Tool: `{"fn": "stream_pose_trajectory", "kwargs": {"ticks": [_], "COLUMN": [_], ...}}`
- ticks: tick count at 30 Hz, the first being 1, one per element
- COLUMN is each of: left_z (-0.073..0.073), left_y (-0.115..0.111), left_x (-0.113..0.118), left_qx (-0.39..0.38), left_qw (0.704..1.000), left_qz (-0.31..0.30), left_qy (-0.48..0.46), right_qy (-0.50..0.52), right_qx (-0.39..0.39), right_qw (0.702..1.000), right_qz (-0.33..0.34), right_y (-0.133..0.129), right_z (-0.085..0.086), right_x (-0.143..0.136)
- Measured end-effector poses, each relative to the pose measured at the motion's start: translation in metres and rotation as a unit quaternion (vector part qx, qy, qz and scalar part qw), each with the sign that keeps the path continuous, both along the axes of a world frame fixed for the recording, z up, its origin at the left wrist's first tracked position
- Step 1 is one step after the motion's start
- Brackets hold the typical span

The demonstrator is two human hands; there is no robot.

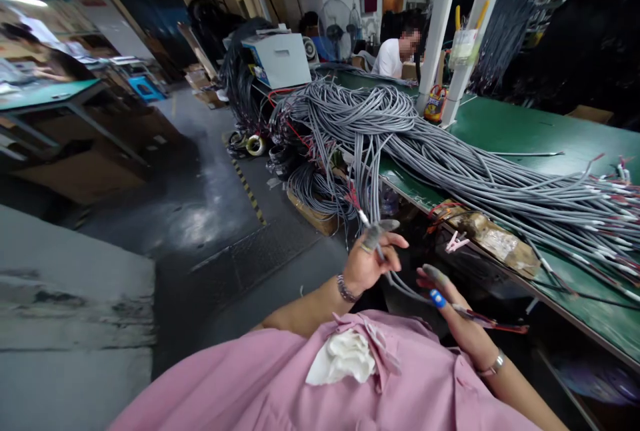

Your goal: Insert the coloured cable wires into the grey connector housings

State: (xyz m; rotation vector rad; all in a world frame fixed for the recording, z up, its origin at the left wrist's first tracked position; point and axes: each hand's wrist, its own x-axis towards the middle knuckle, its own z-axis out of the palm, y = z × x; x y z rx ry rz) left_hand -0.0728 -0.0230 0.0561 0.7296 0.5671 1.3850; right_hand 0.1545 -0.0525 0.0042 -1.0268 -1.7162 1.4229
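Note:
My left hand [364,267] is closed on a grey cable [406,291], with grey finger covers on some fingers. A white sleeve and red wires [354,196] stick out just above that hand. The cable sags across to my right hand [461,321], which holds it near the thumb while the index finger stretches out. Blue tape [438,298] wraps the right thumb, and a grey cover sits on the index finger. Red wire ends [507,328] come out past the right hand. How tightly the right fingers grip is partly hidden.
A big bundle of grey cables [450,151] lies along the green table [530,125]. At its near edge are a taped brown package [505,244] and a pink clip [456,242]. A white post [440,37] rises behind. A person [393,57] sits beyond; coiled cables [320,187] fill a floor box.

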Motion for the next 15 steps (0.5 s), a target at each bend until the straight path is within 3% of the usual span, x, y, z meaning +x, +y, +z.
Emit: {"fn": "stream_pose_trajectory", "kwargs": {"ticks": [3,6,9,11,13,15], "left_z": [0.021,0.041,0.052,0.051,0.043,0.031], "left_y": [-0.008,-0.018,-0.026,-0.028,-0.027,-0.021], "left_x": [-0.027,-0.050,-0.063,-0.064,-0.056,-0.038], "left_qx": [0.067,0.146,0.196,0.187,0.148,0.116], "left_qw": [0.994,0.974,0.954,0.960,0.968,0.956], "left_qz": [0.088,0.167,0.215,0.178,0.085,0.002], "left_qy": [0.014,0.037,0.064,0.112,0.186,0.271], "right_qy": [-0.040,-0.088,-0.105,-0.121,-0.127,-0.101], "right_qx": [-0.042,-0.042,-0.025,-0.014,-0.018,-0.042], "right_qw": [0.997,0.994,0.993,0.992,0.991,0.994], "right_qz": [-0.049,-0.044,-0.040,-0.043,-0.036,-0.015], "right_y": [0.003,0.012,0.020,0.023,0.023,0.021], "right_z": [-0.010,-0.018,-0.021,-0.018,-0.010,0.003], "right_x": [0.011,0.016,0.018,0.019,0.018,0.015]}}
